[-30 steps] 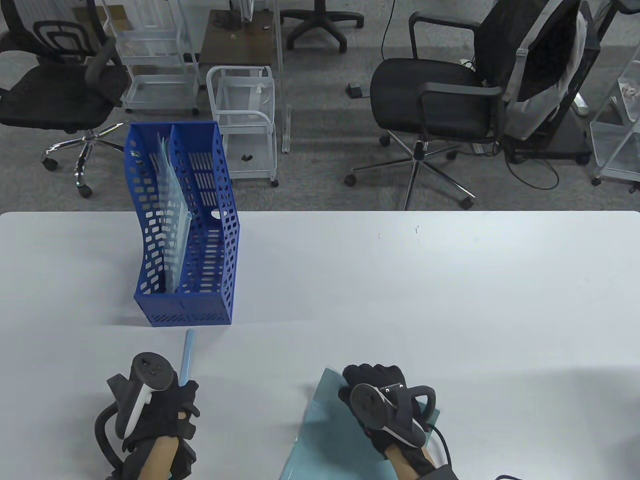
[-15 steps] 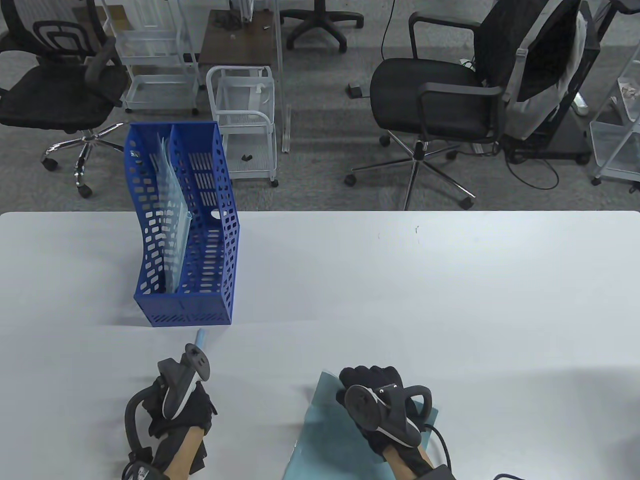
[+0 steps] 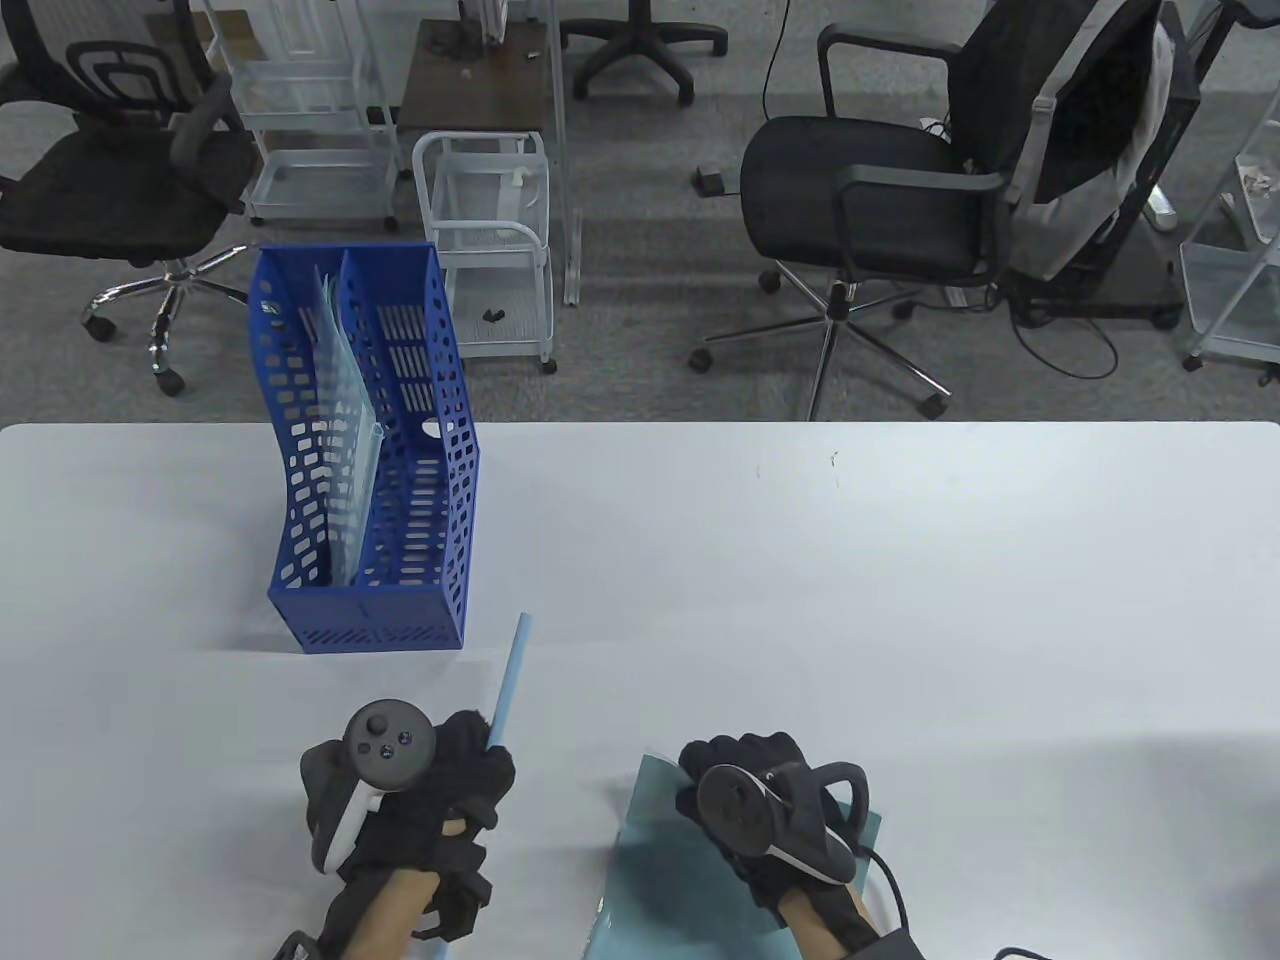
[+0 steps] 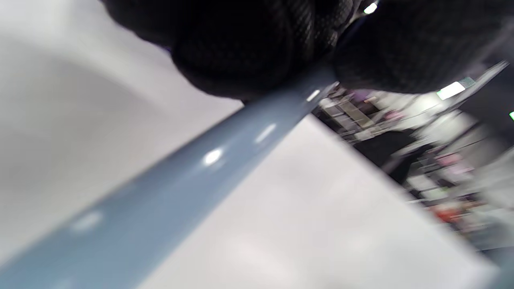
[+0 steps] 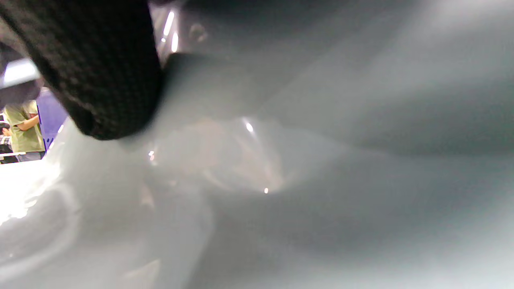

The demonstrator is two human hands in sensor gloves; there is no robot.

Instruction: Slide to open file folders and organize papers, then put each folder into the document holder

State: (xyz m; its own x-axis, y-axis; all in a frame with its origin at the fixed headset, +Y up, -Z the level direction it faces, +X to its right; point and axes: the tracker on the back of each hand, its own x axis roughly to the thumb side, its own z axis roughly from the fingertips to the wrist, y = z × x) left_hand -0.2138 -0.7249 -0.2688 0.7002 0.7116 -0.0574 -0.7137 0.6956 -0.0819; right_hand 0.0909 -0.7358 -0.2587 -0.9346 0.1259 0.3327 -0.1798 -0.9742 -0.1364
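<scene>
Near table (image 3: 900, 560) front edge, left hand (image 3: 430, 800) grips slide bar (image 3: 508, 680); right hand (image 3: 760, 800) presses flat on folder (image 3: 670, 880); left wrist view shows fingers (image 4: 241, 48) curled round the bar.

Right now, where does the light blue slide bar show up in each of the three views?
Table view: slide bar rises from the left hand, lower centre-left.
Left wrist view: slide bar runs diagonally from lower left to the gloved fingers.
Right wrist view: not visible.
Shared landmark: white table.
</scene>
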